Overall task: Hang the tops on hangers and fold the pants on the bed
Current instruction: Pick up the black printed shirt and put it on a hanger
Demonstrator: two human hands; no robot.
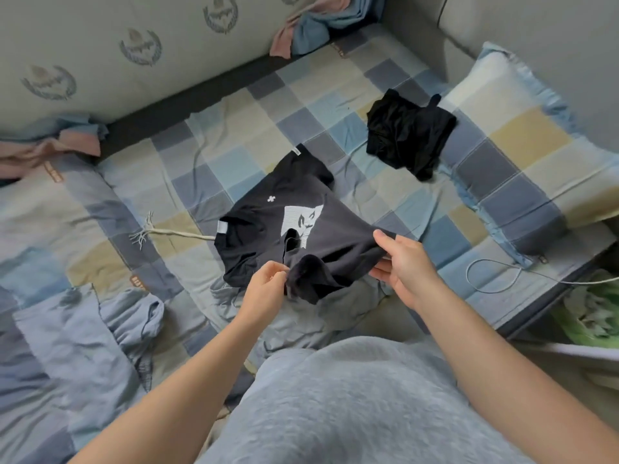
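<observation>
A dark T-shirt point(268, 226) with a white square print lies crumpled in the middle of the checked bed cover point(234, 128). My left hand point(266, 289) pinches a bunched fold at its near edge. My right hand point(402, 262) grips the shirt's right edge, thumb on top. A black garment point(407, 132) lies folded further back on the right, beside the pillow. A pale blue garment point(83, 333) lies spread at the near left. No hanger shows.
A checked pillow point(522, 142) fills the right side. A white cable point(495, 272) loops near the bed's right edge. Pink and blue cloths point(311, 28) lie against the back wall and on the far left point(47, 149). A cord with a frayed end point(150, 231) lies left of the shirt.
</observation>
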